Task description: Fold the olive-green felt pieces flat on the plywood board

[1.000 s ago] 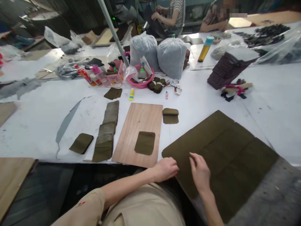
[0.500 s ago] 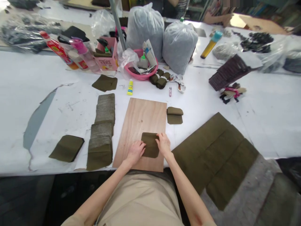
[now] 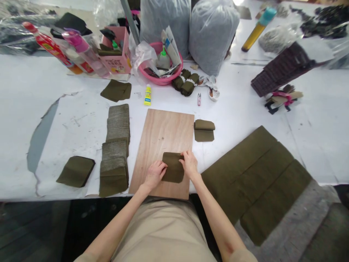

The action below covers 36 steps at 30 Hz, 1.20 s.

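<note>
A small olive-green fabric piece (image 3: pixel 173 169) with rounded lower corners lies on a wooden board (image 3: pixel 166 127) in front of me. My left hand (image 3: pixel 156 174) pinches its left edge between thumb and fingers. At the upper right corner, my right hand (image 3: pixel 190 163) has its fingertips closed on the fabric. Left of the board runs an overlapping row of olive fabric pieces (image 3: pixel 114 153). Beyond the board's right edge sits a folded olive piece (image 3: pixel 204 130).
A stack of olive pieces (image 3: pixel 76 171) lies at far left, and large olive fabric panels (image 3: pixel 256 182) at right. Toward the back are a yellow tube (image 3: pixel 147 95), small pink snips (image 3: pixel 199 99), a pink basket (image 3: pixel 163 80), stuffed white bags (image 3: pixel 214 36) and spray bottles (image 3: pixel 84 52).
The view has tipped downward a little, so the things at the back sit higher in it. Both hands keep nearly the same hold on the fabric piece.
</note>
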Each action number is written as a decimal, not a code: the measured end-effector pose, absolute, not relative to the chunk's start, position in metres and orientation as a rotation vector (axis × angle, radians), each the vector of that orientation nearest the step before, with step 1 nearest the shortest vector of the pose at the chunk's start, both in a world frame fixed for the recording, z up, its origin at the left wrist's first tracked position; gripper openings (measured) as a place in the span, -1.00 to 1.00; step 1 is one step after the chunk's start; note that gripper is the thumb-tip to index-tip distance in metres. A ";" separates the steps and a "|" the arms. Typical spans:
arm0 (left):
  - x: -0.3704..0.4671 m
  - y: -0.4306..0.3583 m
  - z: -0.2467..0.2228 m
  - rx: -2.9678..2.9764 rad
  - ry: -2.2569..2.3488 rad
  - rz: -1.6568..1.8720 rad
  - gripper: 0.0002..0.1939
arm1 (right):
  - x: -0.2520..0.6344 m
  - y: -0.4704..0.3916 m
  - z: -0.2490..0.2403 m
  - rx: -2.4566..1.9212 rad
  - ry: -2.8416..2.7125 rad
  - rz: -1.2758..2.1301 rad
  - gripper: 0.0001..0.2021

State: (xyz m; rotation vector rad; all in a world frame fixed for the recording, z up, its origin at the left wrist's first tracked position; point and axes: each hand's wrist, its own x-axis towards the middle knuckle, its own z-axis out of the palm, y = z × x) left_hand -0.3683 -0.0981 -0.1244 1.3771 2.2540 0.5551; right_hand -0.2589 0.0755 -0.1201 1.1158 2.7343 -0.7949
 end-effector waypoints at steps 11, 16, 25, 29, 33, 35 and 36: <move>-0.374 -0.087 -0.121 1.289 2.254 0.508 -0.94 | -0.259 0.081 -0.126 0.914 2.820 -0.854 -0.86; -0.375 -0.079 -0.117 1.367 2.303 0.456 -0.74 | -0.256 0.073 -0.125 0.806 2.883 -0.910 -0.79; -0.405 -0.051 -0.113 1.697 2.023 0.264 -0.55 | -0.243 0.059 -0.128 1.018 2.799 -1.289 -0.71; -0.411 -0.045 -0.113 1.626 1.964 0.212 -0.73 | -0.241 0.052 -0.128 1.315 2.628 -1.256 -0.68; -0.411 -0.047 -0.111 1.401 1.983 0.212 -0.70 | -0.246 0.048 -0.124 1.446 2.504 -1.067 -0.59; -0.410 -0.050 -0.111 1.269 2.026 0.249 -0.71 | -0.248 0.047 -0.122 1.465 2.489 -1.015 -0.54; -0.409 -0.051 -0.112 1.201 2.049 0.283 -0.72 | -0.250 0.047 -0.121 1.475 2.484 -1.002 -0.52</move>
